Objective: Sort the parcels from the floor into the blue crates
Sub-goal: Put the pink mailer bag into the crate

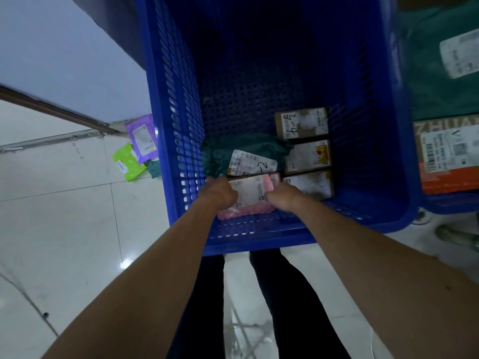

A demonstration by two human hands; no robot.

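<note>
Both my arms reach down into a deep blue crate (166,141). My left hand (220,194) and my right hand (283,196) grip the two ends of a pink bubble-wrap parcel (251,193) with a white label, low against the crate's near wall. Behind it lies a dark green bag parcel (241,151) with a label marked "2". Three small cardboard boxes (302,123) sit in a column on the crate floor to the right of the bags.
On the tiled floor left of the crate lie a purple parcel (142,137) and a lime green one (127,161). To the right, a second blue crate (451,203) holds an orange-and-brown box (448,156) and a large green bag (435,73). A white wall stands at the left.
</note>
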